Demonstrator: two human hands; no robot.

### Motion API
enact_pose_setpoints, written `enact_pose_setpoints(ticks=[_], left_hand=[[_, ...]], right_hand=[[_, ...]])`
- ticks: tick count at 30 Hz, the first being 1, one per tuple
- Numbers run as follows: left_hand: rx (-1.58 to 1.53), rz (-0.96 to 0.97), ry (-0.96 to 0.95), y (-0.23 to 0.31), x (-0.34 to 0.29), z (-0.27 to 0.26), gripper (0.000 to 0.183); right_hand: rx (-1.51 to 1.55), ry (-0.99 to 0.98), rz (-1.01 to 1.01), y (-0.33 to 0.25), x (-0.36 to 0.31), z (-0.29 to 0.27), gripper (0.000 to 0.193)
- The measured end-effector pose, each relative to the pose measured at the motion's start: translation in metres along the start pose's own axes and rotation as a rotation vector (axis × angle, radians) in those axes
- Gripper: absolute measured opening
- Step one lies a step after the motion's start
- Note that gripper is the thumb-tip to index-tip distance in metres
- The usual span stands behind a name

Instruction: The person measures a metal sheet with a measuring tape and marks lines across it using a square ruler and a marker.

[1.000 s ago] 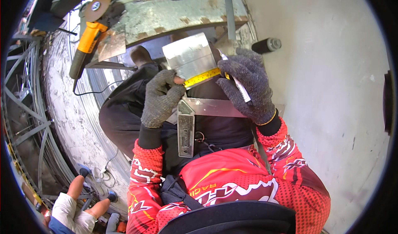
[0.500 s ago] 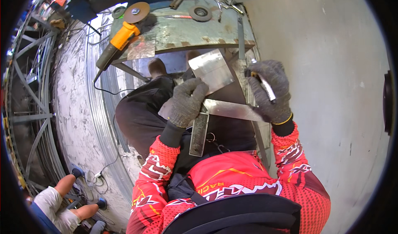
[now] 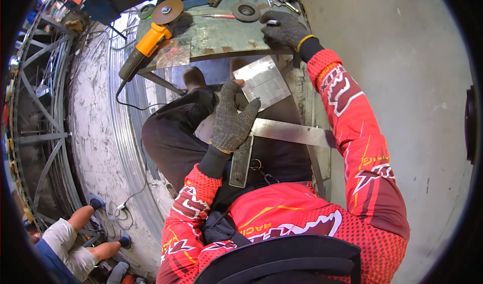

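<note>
My left hand (image 3: 232, 120), in a grey knitted glove, grips the lower left edge of a small square metal plate (image 3: 269, 83) above my lap. A bare fingertip shows at the plate's left corner. Below the plate, a metal try square lies across my thighs, its blade (image 3: 297, 134) pointing right and its stock (image 3: 242, 164) toward me. My gloved right hand (image 3: 286, 30) is over the right end of the metal work table (image 3: 221, 41), fingers curled. A short silver end of a pen-like marker (image 3: 272, 22) shows between them; the rest is hidden.
On the table's left lies a yellow angle grinder (image 3: 151, 41) with a brown disc. A grinding disc (image 3: 246, 12), a red thin tool (image 3: 219, 16) and metal pliers (image 3: 274, 0) lie farther back. Another person's legs (image 3: 83, 223) are at lower left, near a metal frame (image 3: 43, 138).
My right hand has moved from beside the plate forward to the table's right end with the marker. My left hand's fingers have stretched along the plate, which has shifted slightly right.
</note>
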State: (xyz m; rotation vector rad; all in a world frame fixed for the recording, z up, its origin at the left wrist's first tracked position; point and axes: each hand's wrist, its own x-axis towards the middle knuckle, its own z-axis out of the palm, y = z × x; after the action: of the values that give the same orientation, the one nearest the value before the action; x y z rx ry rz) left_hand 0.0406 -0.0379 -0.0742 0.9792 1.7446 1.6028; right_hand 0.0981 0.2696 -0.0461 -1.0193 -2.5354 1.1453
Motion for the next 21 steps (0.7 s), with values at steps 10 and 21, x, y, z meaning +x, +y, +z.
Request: enact_pose_setpoints(ticks=[10, 21], left_hand=[[0.190, -0.029, 0.004, 0.014, -0.008, 0.000, 0.038], [0.839, 0.313, 0.018, 0.034, 0.025, -0.009, 0.083]], right_hand=[[-0.473, 0.373, -0.548, -0.032, -0.102, -0.020, 0.028], [-0.447, 0.297, -0.088, -0.044, -0.308, 0.039, 0.020]])
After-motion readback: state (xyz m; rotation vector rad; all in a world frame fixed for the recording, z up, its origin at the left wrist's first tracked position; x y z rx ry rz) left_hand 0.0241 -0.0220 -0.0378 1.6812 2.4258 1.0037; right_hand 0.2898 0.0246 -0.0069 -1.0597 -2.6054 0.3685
